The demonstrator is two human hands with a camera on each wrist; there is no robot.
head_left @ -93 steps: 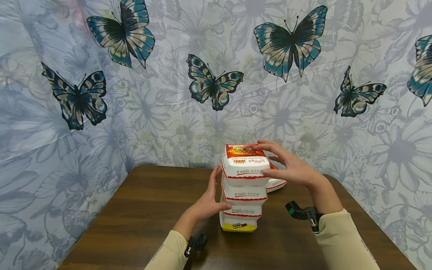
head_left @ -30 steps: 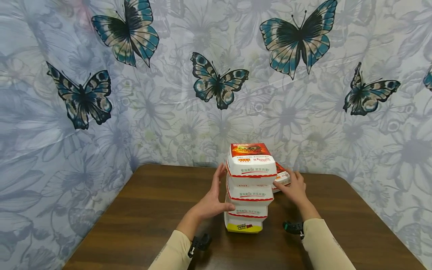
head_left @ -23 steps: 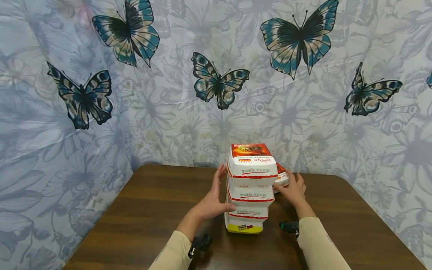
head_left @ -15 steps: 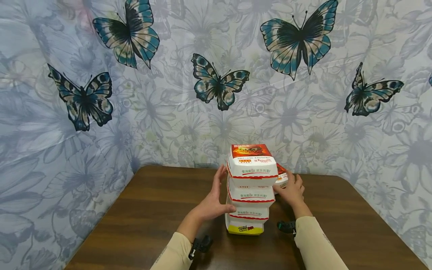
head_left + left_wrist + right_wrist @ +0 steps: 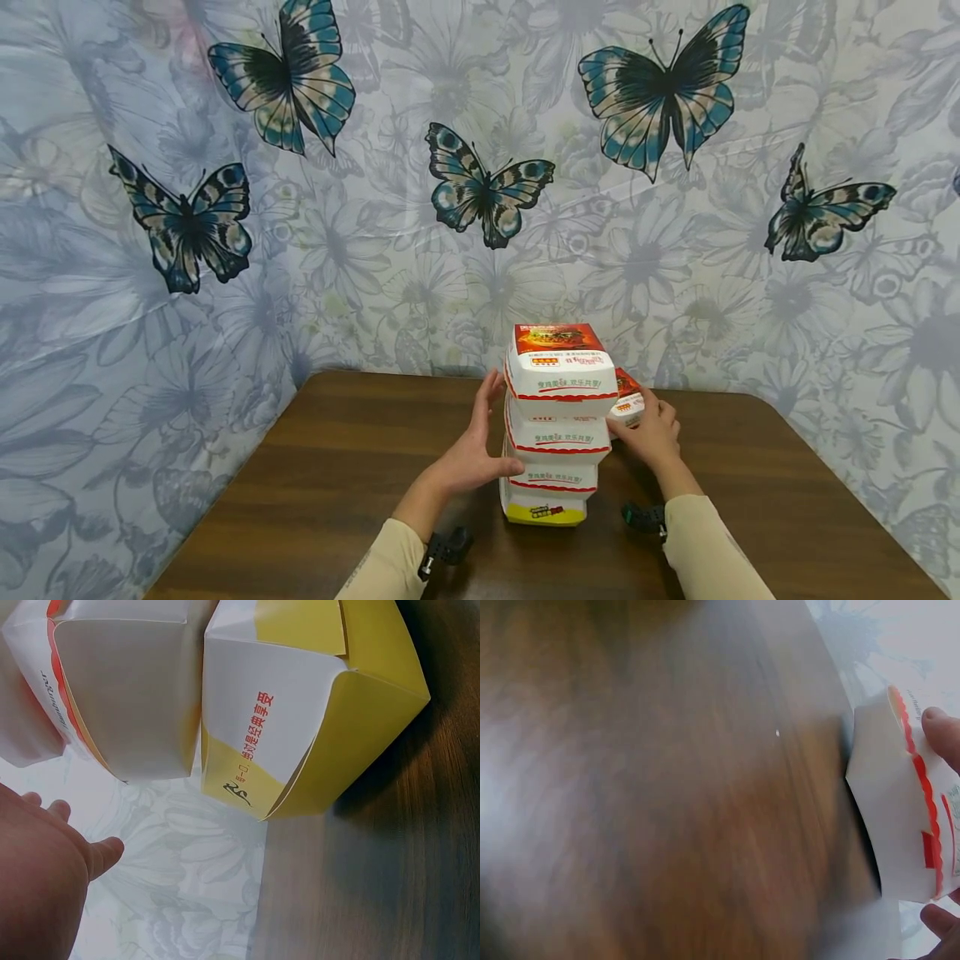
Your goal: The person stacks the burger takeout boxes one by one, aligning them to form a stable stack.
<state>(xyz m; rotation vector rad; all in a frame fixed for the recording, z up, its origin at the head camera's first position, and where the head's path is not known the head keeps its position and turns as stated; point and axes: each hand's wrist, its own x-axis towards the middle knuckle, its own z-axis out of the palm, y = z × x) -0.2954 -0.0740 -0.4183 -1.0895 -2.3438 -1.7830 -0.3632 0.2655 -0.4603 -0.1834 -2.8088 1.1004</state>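
A stack of several white paper burger boxes [image 5: 561, 385] stands on the table, the top one with a red burger picture and the lowest with a yellow base [image 5: 375, 735]. My left hand [image 5: 468, 454] is spread along the stack's left side, thumb at the front of a lower box and fingers nearly straight. Behind the stack at the right is another burger box [image 5: 627, 407], partly hidden by the stack. My right hand [image 5: 651, 429] grips it; in the right wrist view the thumb [image 5: 943, 736] and fingers lie at opposite sides of this box [image 5: 900, 802].
The brown wooden table [image 5: 360, 467] reaches back to a floral cloth [image 5: 375, 275] printed with butterflies. A black wrist camera [image 5: 447, 546] sits by the left sleeve, another [image 5: 643, 517] by the right. The stack leans unevenly, its boxes slightly offset.
My right hand has left the stack's top box and come down to the box behind it, taking hold of it and shifting it slightly. My left hand stays beside the stack.
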